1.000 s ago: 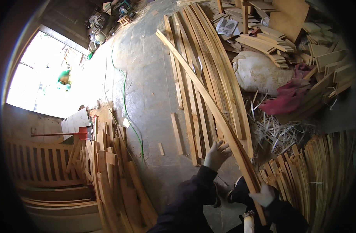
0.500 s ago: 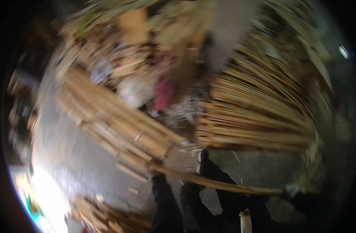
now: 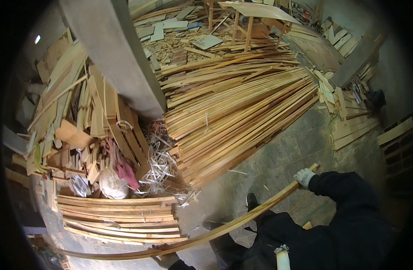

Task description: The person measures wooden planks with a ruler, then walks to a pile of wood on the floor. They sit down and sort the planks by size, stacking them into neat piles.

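Note:
A bundle of long wooden strips (image 3: 242,219) stretches across the lower part of the head view, from the far left edge up to the right. My right hand (image 3: 305,177), in a pale glove, is closed around its right end. Farther left, my left hand (image 3: 166,259) supports the same strips from beneath; its fingers are partly hidden by the wood. Beyond my left hand lies a low stack of wooden boards (image 3: 121,218) on the floor, and the carried strips pass along its near side.
A large fanned pile of wooden strips (image 3: 233,119) fills the middle. A grey pillar (image 3: 121,58) rises at left beside leaning scrap boards, a red cloth (image 3: 121,164) and a white bag (image 3: 112,183). A table (image 3: 260,11) stands behind. A white stick with an ashy end (image 3: 283,258) shows at the lower edge.
My view has swung right and sharpened. Both hands still hold the wooden strips, which now slope up to the right, with my right hand raised higher in the picture.

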`<state>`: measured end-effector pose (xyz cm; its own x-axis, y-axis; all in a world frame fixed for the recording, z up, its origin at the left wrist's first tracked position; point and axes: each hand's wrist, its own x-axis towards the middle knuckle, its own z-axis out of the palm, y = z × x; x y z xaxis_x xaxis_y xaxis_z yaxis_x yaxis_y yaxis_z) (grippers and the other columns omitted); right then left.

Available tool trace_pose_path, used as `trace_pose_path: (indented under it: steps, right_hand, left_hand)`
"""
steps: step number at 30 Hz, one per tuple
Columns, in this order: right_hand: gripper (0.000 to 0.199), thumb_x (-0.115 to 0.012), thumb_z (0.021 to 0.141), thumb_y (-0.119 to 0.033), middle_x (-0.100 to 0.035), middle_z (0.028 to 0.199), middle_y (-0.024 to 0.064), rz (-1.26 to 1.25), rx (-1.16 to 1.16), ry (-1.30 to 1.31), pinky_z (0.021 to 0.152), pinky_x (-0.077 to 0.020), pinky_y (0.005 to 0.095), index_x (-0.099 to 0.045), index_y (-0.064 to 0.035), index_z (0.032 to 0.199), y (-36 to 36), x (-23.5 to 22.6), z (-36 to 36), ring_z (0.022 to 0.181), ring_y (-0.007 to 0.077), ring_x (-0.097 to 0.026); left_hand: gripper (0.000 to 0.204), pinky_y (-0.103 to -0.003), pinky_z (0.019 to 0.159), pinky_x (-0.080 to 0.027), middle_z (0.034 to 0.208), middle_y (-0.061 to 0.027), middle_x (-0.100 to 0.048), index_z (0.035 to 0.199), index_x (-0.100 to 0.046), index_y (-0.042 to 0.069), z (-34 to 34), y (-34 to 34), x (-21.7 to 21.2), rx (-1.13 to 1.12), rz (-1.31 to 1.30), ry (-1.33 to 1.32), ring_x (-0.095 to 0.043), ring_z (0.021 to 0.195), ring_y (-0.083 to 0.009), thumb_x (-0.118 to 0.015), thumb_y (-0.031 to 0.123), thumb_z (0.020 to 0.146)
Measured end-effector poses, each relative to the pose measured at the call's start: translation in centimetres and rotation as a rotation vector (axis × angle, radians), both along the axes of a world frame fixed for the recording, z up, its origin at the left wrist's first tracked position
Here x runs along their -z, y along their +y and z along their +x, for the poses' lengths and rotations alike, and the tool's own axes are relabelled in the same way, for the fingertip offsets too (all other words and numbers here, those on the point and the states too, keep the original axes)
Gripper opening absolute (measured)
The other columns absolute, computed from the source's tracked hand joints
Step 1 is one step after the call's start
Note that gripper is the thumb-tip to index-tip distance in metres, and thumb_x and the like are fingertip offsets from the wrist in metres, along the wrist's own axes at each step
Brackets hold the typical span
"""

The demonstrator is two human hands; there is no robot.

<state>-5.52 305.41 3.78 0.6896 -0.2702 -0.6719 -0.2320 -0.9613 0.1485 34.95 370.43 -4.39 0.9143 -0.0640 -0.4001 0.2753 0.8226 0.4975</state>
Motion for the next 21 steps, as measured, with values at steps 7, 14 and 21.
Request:
trace_pose_path:
  steps: [7, 14, 21]
  right_hand:
    - [0.035, -0.060, 0.097, -0.029, -0.071, 0.131, 0.0114, -0.069, 0.439, 0.122, 0.103, -0.0457, 0.0583, -0.073, -0.0140, 0.126, -11.5, 11.2, 5.2, 0.127, 0.0332, -0.063]
    - [0.038, -0.062, 0.088, -0.029, -0.074, 0.113, 0.0184, 0.456, 0.302, -0.471, 0.094, -0.0540, 0.0470, -0.073, -0.0112, 0.120, -5.9, -0.2, 12.6, 0.111, 0.0365, -0.069]
    - [0.040, -0.066, 0.093, -0.039, -0.073, 0.107, 0.0169, 1.064, 0.605, -1.158, 0.090, -0.0535, 0.0402, -0.070, -0.0063, 0.115, -1.0, -15.7, 14.0, 0.104, 0.0275, -0.070]
  left_hand:
    - [0.071, -0.060, 0.114, -0.039, 0.135, -0.0172, -0.062, 0.151, -0.047, 0.005, -4.8, -19.1, -19.9, 0.186, -0.057, -0.338, -0.057, 0.124, -0.0393, -0.052, 0.056, 0.102]
    - [0.060, -0.047, 0.106, -0.047, 0.125, -0.0160, -0.067, 0.138, -0.056, -0.002, -7.6, -30.7, -24.8, 0.159, 0.548, -0.662, -0.063, 0.114, -0.0299, -0.071, 0.037, 0.094]
    - [0.043, -0.041, 0.101, -0.049, 0.115, -0.0134, -0.069, 0.123, -0.063, -0.007, -12.2, -38.6, -26.8, 0.619, 0.808, -0.831, -0.064, 0.107, -0.0230, -0.080, 0.007, 0.085]
